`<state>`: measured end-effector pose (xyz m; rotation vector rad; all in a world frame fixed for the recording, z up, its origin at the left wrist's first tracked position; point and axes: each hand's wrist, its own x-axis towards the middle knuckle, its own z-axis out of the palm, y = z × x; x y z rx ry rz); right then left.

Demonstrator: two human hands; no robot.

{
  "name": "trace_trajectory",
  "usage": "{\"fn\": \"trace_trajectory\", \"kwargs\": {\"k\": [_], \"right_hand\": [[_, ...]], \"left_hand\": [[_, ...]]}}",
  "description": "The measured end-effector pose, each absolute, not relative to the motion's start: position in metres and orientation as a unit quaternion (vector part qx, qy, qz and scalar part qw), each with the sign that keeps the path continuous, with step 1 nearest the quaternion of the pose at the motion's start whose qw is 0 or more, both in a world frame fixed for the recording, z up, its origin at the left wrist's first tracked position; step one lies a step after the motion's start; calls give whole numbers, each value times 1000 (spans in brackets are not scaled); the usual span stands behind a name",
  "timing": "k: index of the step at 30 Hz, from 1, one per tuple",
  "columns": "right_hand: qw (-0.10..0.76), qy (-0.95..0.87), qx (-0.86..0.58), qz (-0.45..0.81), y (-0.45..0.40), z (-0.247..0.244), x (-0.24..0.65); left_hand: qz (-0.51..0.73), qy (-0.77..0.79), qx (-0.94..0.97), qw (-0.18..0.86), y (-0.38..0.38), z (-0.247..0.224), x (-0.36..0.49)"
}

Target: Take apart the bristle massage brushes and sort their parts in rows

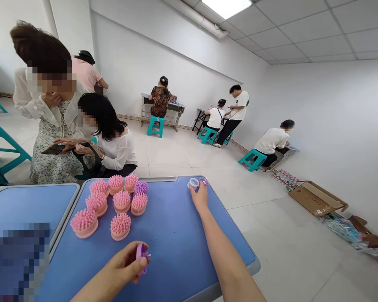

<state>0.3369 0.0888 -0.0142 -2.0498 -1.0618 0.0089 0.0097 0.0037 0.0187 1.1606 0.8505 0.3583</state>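
Note:
My left hand, near the front of the blue table, is closed on a purple round plastic part with a small pale pin sticking out. At the far right corner, my right hand reaches out with thumb and fingers apart. It is right by a clear plastic cup and a small purple piece with a white stem; whether it touches them is hard to see. Several pink bristle brushes stand bristles up on the left side, with one purple brush among them.
Another blue table adjoins on the left, partly pixelated. Two people are close beyond the tables, one with a phone. Others sit or stand at desks farther back. A cardboard box and plastic bags lie on the floor at right.

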Motion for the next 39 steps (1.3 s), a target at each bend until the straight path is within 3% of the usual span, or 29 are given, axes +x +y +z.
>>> {"fn": "trace_trajectory", "kwargs": {"k": [7,11,15,19,24,27,29,32,39], "right_hand": [[380,-590,-700,129,26,16,259],[271,-786,-473,292,-24,41,206],[247,-850,-406,227,-38,44,181],[295,-851,-408,152,-34,34,172],[353,-813,-423,188,-30,29,175],[361,-771,-493,177,-11,27,196],[364,-710,-593,105,12,23,220],[279,-608,-743,-24,50,14,255],[204,-567,-798,-32,95,1,286]], "left_hand": [[194,369,516,748,2,24,8],[206,344,522,753,2,29,9],[239,293,533,757,3,27,11],[240,267,546,757,4,23,14],[231,292,531,762,5,12,12],[238,330,504,762,5,5,9],[238,352,504,752,5,2,7],[203,361,529,741,5,-2,6],[194,355,562,721,3,-3,6]]}}
